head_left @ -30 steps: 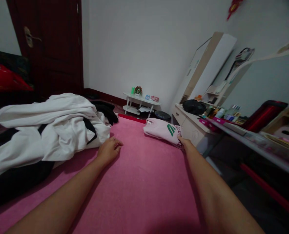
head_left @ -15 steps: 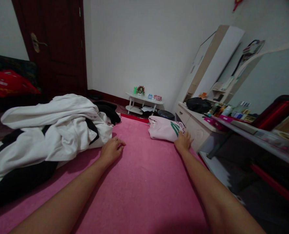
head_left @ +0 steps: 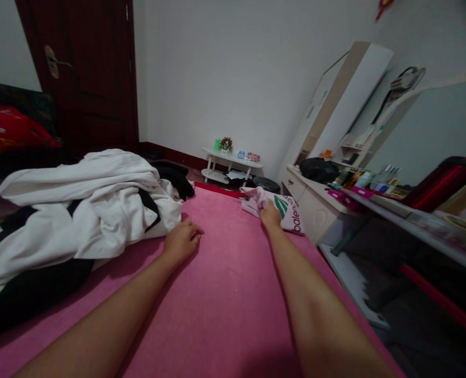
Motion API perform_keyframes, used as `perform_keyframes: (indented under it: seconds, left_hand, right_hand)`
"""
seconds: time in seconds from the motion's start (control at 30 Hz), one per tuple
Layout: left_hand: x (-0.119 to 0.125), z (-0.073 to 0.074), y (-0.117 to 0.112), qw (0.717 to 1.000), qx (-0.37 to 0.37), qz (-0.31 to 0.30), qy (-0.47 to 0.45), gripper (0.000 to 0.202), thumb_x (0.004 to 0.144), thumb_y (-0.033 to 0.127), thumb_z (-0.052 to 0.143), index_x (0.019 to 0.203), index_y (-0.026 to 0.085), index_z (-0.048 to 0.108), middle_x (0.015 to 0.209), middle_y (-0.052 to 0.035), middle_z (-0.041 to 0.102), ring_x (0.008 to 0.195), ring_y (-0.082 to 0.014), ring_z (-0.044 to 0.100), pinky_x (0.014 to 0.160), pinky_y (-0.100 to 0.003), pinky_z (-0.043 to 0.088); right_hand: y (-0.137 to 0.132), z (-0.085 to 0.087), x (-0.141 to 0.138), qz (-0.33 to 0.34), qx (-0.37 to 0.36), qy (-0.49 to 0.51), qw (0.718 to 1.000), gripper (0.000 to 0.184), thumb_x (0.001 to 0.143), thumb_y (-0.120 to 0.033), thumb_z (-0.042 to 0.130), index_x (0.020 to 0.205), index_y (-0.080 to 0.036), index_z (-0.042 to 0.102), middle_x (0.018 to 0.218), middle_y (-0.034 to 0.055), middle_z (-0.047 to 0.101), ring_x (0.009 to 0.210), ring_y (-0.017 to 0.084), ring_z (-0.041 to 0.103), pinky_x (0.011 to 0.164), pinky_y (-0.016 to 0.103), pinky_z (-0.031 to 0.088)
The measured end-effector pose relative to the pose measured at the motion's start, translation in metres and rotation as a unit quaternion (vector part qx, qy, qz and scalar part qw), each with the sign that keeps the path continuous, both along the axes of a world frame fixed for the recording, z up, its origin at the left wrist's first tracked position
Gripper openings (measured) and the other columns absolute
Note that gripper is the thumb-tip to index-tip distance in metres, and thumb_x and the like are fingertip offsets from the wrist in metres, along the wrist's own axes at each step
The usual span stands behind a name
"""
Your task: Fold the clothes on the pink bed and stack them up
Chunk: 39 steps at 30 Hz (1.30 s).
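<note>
A pale pink shirt (head_left: 292, 212) with a green emblem and dark lettering lies folded near the far right edge of the pink bed cover (head_left: 225, 294). My right hand (head_left: 271, 216) is closed on its near side, and the cloth bunches up beside the fingers; the fingertips are partly hidden. My left hand (head_left: 182, 241) rests on the bed cover, fingers loosely bent and apart, holding nothing. Just left of it is a heap of white and black clothes (head_left: 110, 205), close to the wrist and knuckles.
A dresser (head_left: 319, 207) with a black bag (head_left: 318, 170) and several bottles stands at the right, beside a grey-edged table (head_left: 406, 226). Beyond the bed is a low white table (head_left: 233, 160). A red bag (head_left: 12, 128) sits at the far left near a dark door (head_left: 87, 73).
My right hand has moved left across the pink shirt and closed on it. The shirt's left part is now lifted and crumpled, and more lettering shows. My left hand has stayed put.
</note>
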<state>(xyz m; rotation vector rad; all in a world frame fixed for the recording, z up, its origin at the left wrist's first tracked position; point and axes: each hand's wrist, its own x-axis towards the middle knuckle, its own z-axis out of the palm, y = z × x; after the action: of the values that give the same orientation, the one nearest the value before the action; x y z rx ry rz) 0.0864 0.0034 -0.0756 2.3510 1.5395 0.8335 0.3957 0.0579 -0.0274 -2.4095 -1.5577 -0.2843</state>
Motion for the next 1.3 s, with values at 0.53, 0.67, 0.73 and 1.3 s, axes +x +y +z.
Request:
perform_keyframes:
  seconds: [0.53,0.67,0.73,1.3]
  left_hand:
    - [-0.002,0.000,-0.007,0.999,0.035,-0.014,-0.009,0.026,0.083,0.022,0.052,0.097,0.022,0.074,0.096,-0.0075,0.065,0.095,-0.0224,0.059,0.084,-0.031,0.046]
    - [-0.006,0.002,-0.012,0.998,0.033,-0.035,-0.035,0.024,0.081,0.020,0.055,0.095,0.020,0.074,0.095,-0.0078,0.066,0.096,-0.0225,0.059,0.089,-0.033,0.045]
    - [-0.008,0.002,-0.014,0.998,0.033,-0.045,-0.039,0.024,0.080,0.019,0.055,0.096,0.019,0.074,0.095,-0.0080,0.066,0.096,-0.0223,0.059,0.090,-0.034,0.045]
    - [-0.071,0.127,-0.040,0.921,0.262,0.235,-0.166,0.045,0.086,0.021,0.054,0.131,0.021,0.047,0.148,-0.0131,0.031,0.141,-0.0340,0.019,0.113,-0.056,0.015]
  right_hand:
    - [-0.069,-0.038,-0.101,0.152,-0.173,0.060,0.971,0.065,0.092,-0.064,0.015,0.151,-0.035,0.016,0.160,0.0012,-0.002,0.145,0.034,-0.002,0.107,0.067,0.005]
    - [-0.087,-0.040,-0.138,0.117,-0.159,0.066,0.978,0.065,0.095,-0.056,0.017,0.152,-0.026,0.018,0.160,0.0062,0.007,0.144,0.033,0.003,0.108,0.066,0.006]
    - [-0.096,-0.041,-0.157,0.095,-0.145,0.065,0.983,0.063,0.095,-0.053,0.019,0.151,-0.024,0.021,0.159,0.0094,0.011,0.144,0.034,0.006,0.107,0.066,0.009]
    - [-0.114,-0.046,-0.155,0.198,0.012,0.150,0.969,0.036,0.087,-0.032,0.054,0.121,-0.026,0.063,0.139,0.0029,0.052,0.131,0.020,0.042,0.111,0.039,0.026]
